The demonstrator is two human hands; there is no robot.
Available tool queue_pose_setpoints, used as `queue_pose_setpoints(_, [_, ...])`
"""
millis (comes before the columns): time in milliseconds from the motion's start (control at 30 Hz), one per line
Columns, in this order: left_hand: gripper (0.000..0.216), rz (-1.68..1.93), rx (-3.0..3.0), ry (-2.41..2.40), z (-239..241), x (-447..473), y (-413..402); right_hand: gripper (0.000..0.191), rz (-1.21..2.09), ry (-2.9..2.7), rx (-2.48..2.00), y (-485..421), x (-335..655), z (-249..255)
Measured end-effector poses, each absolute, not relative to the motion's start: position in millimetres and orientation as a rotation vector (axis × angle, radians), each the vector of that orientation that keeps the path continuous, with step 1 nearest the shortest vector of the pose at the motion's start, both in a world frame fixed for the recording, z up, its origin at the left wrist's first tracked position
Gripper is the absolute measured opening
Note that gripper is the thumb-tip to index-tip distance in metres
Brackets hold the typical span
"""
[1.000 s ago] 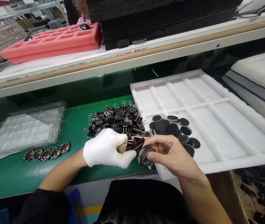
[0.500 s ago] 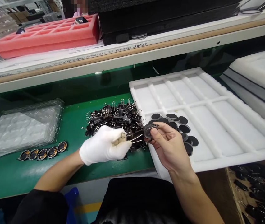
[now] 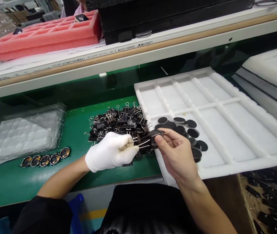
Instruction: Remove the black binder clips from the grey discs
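Observation:
My left hand (image 3: 112, 152), in a white glove, grips a black binder clip (image 3: 144, 141) by its silver wire handles. Bare, my right hand (image 3: 177, 151) pinches a round dark disc (image 3: 156, 137) between thumb and fingers. The clip's black body meets the disc's left edge; whether its jaws are around the edge I cannot tell. Behind the glove lies a heap of black binder clips (image 3: 120, 118). Several more dark discs (image 3: 193, 133) are scattered in the near left part of a white foam tray (image 3: 198, 112), just beyond my right hand.
On the green table (image 3: 77, 126) at left lie clear plastic trays (image 3: 26, 130) and a row of round amber-patterned pieces (image 3: 45, 160). A shelf edge (image 3: 128, 50) crosses above, with a pink foam tray (image 3: 55, 37) on it. More white foam (image 3: 274, 70) is stacked at right.
The clip and disc have come closer together, and the disc has turned slightly, showing a darker face. My gloved hand has shifted a little to the right. The view has moved slightly.

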State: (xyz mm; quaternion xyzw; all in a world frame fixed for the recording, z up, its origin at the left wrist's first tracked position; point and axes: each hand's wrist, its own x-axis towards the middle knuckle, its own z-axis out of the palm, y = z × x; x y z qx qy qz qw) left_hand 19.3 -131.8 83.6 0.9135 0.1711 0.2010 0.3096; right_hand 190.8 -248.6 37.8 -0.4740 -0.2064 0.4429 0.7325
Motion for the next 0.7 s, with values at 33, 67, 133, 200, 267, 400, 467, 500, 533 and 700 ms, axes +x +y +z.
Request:
queue_pose_setpoints(33, [0.031, 0.534, 2.414, 0.45, 82, 19, -132, 0.031, 0.972, -0.45, -1.048, -248, 190, 37])
queue_pose_setpoints(67, [0.031, 0.538, 2.416, 0.453, 81, 20, -132, 0.031, 0.969, -0.442, -1.051, -248, 188, 37])
queue_pose_setpoints(133, [0.031, 0.538, 2.422, 0.467, 79, 21, -133, 0.031, 0.95, -0.415, -1.054, -247, 184, 36])
queue_pose_setpoints(200, [0.032, 0.522, 2.418, 0.495, 78, 22, -136, 0.031, 0.935, -0.397, -1.057, -246, 181, 36])
queue_pose_setpoints(267, [0.032, 0.524, 2.402, 0.532, 80, 21, -139, 0.031, 0.942, -0.388, -1.055, -247, 179, 36])
queue_pose_setpoints(400, [0.024, 0.374, 2.45, 0.399, 94, 14, -129, 0.03, 1.038, -0.328, -0.99, -250, 186, 41])
queue_pose_setpoints(467, [0.028, 0.419, 2.591, 0.483, 101, 11, -112, 0.027, 1.091, -0.27, -0.942, -250, 193, 44])
queue_pose_setpoints(500, [0.03, 0.479, 2.69, 0.616, 103, 10, -102, 0.026, 1.115, -0.233, -0.931, -251, 197, 45])
queue_pose_setpoints(533, [0.031, 0.516, 2.792, 0.768, 103, 10, -91, 0.025, 1.135, -0.194, -0.929, -251, 200, 46])
queue_pose_setpoints(700, [0.032, 0.054, 3.2, 0.8, 90, 16, -56, 0.023, 1.264, -0.095, -0.877, -252, 205, 51])
